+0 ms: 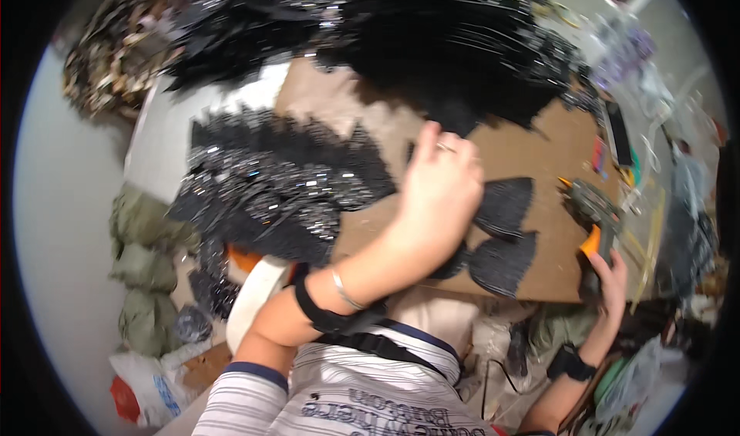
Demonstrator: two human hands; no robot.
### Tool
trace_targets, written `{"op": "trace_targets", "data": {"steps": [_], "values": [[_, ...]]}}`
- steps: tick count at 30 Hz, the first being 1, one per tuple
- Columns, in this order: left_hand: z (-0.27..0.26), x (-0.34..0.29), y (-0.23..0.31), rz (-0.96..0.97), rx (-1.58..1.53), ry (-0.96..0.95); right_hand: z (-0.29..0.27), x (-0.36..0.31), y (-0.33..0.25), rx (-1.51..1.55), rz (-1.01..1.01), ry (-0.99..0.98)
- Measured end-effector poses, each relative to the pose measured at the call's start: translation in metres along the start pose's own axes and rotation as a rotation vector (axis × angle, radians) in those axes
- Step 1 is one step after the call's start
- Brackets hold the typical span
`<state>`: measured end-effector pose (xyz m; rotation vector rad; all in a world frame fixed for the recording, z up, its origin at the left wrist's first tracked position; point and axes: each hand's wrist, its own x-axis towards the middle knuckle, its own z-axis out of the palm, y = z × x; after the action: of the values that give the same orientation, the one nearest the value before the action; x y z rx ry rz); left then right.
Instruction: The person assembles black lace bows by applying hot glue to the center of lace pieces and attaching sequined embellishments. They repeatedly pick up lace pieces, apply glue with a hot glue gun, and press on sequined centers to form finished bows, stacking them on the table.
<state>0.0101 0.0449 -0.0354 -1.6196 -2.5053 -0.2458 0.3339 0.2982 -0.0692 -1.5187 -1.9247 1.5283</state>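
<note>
My left hand (443, 178) reaches over the cardboard with its fingers pinched on a dark petal-shaped fabric piece (455, 116); blur hides its exact edges. Near the cardboard's right edge, my right hand (609, 278) grips the handle of a dark green hot glue gun (595, 205) with an orange tip and trigger. Two leaf-shaped black pieces (505, 262) lie just right of my left wrist. To the left rests a black fabric panel (270, 181) covered in shiny sequins with a jagged upper edge.
Brown cardboard (555, 151) covers the worktable. Large black feathery, glittery pieces (455, 35) fill its far side. A black phone-like object (618, 134) lies at the right. Olive bundles (146, 270) and plastic bags (166, 382) stand at left; a patterned heap (116, 50) sits far left.
</note>
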Motion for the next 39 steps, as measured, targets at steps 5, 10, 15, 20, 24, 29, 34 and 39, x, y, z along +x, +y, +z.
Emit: {"op": "trace_targets", "data": {"steps": [5, 10, 15, 20, 24, 29, 34, 39], "values": [[0.014, -0.064, 0.011, 0.004, -0.374, 0.017, -0.017, -0.042, 0.033, 0.045, -0.219, 0.393], [0.039, -0.095, 0.011, -0.093, -0.443, -0.013, 0.007, -0.055, 0.024, 0.813, -0.329, -0.178], [0.051, -0.080, 0.029, -0.155, -0.425, 0.015, 0.062, -0.089, -0.038, 1.076, -0.395, -0.484], [0.020, -0.086, 0.009, -0.220, -0.468, 0.053, 0.101, -0.125, -0.089, 0.583, -0.208, -0.265], [0.022, -0.081, -0.008, -0.202, -0.502, 0.026, 0.122, -0.122, -0.099, 0.384, -0.106, -0.354], [0.026, -0.083, -0.011, -0.184, -0.558, -0.021, 0.134, -0.120, -0.105, 0.182, -0.031, -0.360], [0.030, -0.086, -0.013, -0.192, -0.563, -0.062, 0.158, -0.120, -0.117, 0.096, 0.087, -0.334], [0.031, -0.087, -0.014, -0.182, -0.563, -0.090, 0.158, -0.117, -0.111, -0.025, 0.092, -0.310]]}}
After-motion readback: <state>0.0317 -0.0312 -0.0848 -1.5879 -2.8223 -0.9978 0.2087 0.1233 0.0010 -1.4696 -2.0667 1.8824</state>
